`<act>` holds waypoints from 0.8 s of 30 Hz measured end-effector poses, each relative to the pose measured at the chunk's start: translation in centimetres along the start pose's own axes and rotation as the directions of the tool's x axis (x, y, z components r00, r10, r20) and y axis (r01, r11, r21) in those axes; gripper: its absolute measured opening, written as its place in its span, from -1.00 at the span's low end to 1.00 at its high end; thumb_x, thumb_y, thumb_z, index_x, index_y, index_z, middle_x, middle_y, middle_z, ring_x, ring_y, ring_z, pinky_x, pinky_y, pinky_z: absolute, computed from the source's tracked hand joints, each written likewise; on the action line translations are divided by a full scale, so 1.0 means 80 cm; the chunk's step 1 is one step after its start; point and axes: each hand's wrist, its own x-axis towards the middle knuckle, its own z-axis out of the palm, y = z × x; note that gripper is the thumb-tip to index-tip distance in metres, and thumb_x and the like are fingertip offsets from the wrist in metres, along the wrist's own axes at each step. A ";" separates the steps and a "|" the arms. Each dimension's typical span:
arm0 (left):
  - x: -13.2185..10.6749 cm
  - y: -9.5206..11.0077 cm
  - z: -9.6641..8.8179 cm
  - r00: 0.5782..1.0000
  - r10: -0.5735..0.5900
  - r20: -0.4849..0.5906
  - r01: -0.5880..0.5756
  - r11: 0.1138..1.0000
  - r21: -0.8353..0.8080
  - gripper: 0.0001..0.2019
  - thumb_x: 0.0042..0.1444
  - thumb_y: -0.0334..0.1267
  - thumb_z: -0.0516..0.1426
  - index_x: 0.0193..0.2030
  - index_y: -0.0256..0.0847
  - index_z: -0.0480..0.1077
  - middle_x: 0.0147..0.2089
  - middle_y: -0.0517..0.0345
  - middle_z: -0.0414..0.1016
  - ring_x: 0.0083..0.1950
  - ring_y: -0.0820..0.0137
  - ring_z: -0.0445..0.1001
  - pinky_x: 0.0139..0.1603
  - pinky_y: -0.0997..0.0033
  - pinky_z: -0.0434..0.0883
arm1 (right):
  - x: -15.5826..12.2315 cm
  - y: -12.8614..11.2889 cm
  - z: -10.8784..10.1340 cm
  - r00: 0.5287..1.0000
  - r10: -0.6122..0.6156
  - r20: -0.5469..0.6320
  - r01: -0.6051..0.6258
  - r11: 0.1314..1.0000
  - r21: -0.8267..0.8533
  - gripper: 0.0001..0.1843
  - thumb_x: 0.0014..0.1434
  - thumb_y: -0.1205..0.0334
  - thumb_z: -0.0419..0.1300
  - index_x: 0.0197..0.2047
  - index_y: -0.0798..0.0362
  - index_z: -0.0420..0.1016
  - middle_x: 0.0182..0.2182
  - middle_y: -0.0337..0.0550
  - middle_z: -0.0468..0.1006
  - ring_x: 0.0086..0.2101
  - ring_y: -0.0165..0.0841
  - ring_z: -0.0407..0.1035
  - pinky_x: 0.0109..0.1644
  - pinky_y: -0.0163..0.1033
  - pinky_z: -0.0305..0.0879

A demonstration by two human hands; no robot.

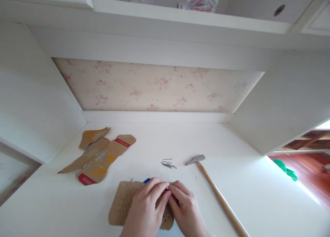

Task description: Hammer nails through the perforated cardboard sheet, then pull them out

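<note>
A brown cardboard piece (123, 199) dotted with small holes lies before me on the white tabletop. My left hand (148, 206) rests over its middle, thumb and fingers pinched together. At the cardboard's upper right edge, my right hand (184, 204) is closed too, its fingertips meeting those of the left. Whatever the fingertips hold is hidden or too small to make out. A bit of something blue (146, 180) shows behind the left hand. Beyond the hands lies a small pile of nails (167, 164). To the right is a hammer (219, 195) with a wooden handle and a grey metal head.
Torn cardboard scraps (103, 158) lie at the left of the tabletop (247, 182). White side panels (263, 103) and a shelf (165, 13) above enclose the work area. A plastic bag (202, 2) sits on that shelf. A green object (285, 169) is beyond the right edge.
</note>
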 end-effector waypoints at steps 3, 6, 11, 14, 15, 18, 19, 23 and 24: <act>-0.002 -0.005 0.010 0.999 0.017 -0.049 -0.019 0.999 -0.050 -0.78 0.38 -0.20 0.01 -0.14 -0.10 0.48 -0.20 0.14 0.59 -0.21 0.41 0.62 -0.15 0.52 0.56 | -0.001 -0.002 -0.002 1.000 -0.025 -0.005 0.025 1.000 -0.013 -0.78 0.34 0.33 0.08 -0.28 0.00 0.53 -0.34 -0.14 0.53 -0.34 -0.36 0.46 -0.25 -0.34 0.40; -0.005 -0.009 0.015 0.997 0.020 -0.069 -0.025 0.997 -0.069 -0.78 0.38 -0.21 0.00 -0.16 -0.11 0.47 -0.23 0.14 0.59 -0.23 0.41 0.62 -0.18 0.54 0.55 | -0.010 0.001 -0.007 0.999 -0.036 0.033 0.037 0.999 -0.019 -0.83 0.29 0.33 0.16 -0.08 -0.03 0.53 -0.28 -0.13 0.53 -0.35 -0.37 0.45 -0.27 -0.34 0.44; -0.007 -0.011 0.015 0.998 -0.037 -0.046 0.033 0.996 -0.082 -0.79 0.38 -0.22 0.01 -0.20 -0.12 0.46 -0.26 0.14 0.58 -0.27 0.42 0.60 -0.20 0.53 0.53 | -0.039 0.030 -0.034 0.966 0.111 -0.233 -0.138 0.985 -0.104 -0.78 0.31 0.19 0.16 0.02 -0.05 0.46 -0.30 -0.14 0.49 -0.48 -0.39 0.40 -0.61 -0.40 0.34; -0.009 -0.011 0.016 0.997 -0.063 -0.043 0.057 0.992 -0.113 -0.78 0.39 -0.21 0.01 -0.22 -0.13 0.45 -0.26 0.14 0.57 -0.27 0.42 0.59 -0.21 0.52 0.52 | -0.054 0.059 -0.065 0.908 0.170 -0.382 -0.287 0.918 -0.274 -0.71 0.31 0.03 0.13 0.02 -0.03 0.45 -0.17 -0.02 0.49 -0.37 -0.28 0.43 -0.66 -0.35 0.34; -0.009 -0.012 0.016 0.997 -0.070 -0.037 0.065 0.990 -0.124 -0.78 0.39 -0.21 0.01 -0.22 -0.13 0.45 -0.26 0.13 0.57 -0.27 0.42 0.59 -0.21 0.52 0.52 | -0.059 0.070 -0.075 0.902 0.173 -0.395 -0.327 0.872 -0.366 -0.67 0.31 0.00 0.11 0.05 -0.03 0.44 -0.08 0.02 0.49 -0.29 -0.22 0.45 -0.56 -0.27 0.44; -0.010 -0.011 0.016 0.995 -0.092 -0.025 0.088 0.986 -0.144 -0.78 0.38 -0.21 0.01 -0.23 -0.13 0.45 -0.26 0.14 0.56 -0.28 0.42 0.58 -0.21 0.53 0.51 | -0.075 0.104 -0.099 0.899 0.161 -0.407 -0.403 0.668 -0.626 -0.56 0.30 -0.05 0.06 0.12 0.00 0.40 0.02 0.09 0.45 -0.06 0.03 0.39 -0.02 0.22 0.44; -0.010 -0.011 0.015 0.995 -0.098 -0.024 0.093 0.985 -0.146 -0.78 0.38 -0.21 0.02 -0.24 -0.13 0.45 -0.27 0.14 0.56 -0.28 0.43 0.58 -0.21 0.53 0.51 | -0.081 0.116 -0.104 0.903 0.187 -0.388 -0.416 0.611 -0.673 -0.55 0.31 -0.03 0.05 0.16 0.00 0.38 0.04 0.09 0.44 -0.04 0.06 0.38 0.01 0.27 0.41; -0.011 -0.009 0.012 0.994 -0.104 -0.018 0.101 0.986 -0.133 -0.77 0.37 -0.23 0.02 -0.27 -0.14 0.45 -0.28 0.15 0.56 -0.29 0.43 0.59 -0.22 0.56 0.50 | -0.094 0.149 -0.109 0.911 0.291 -0.291 -0.407 0.531 -0.743 -0.54 0.37 0.06 -0.03 0.22 0.13 0.29 0.03 0.17 0.45 -0.05 0.04 0.41 -0.01 0.13 0.41; -0.011 -0.008 0.011 0.994 -0.106 -0.014 0.104 0.987 -0.125 -0.78 0.37 -0.23 0.02 -0.27 -0.14 0.45 -0.28 0.15 0.56 -0.29 0.44 0.59 -0.21 0.57 0.50 | -0.094 0.152 -0.109 0.903 0.322 -0.285 -0.421 0.529 -0.737 -0.54 0.39 0.07 -0.07 0.21 0.16 0.29 0.00 0.19 0.46 -0.09 0.01 0.43 -0.04 0.09 0.42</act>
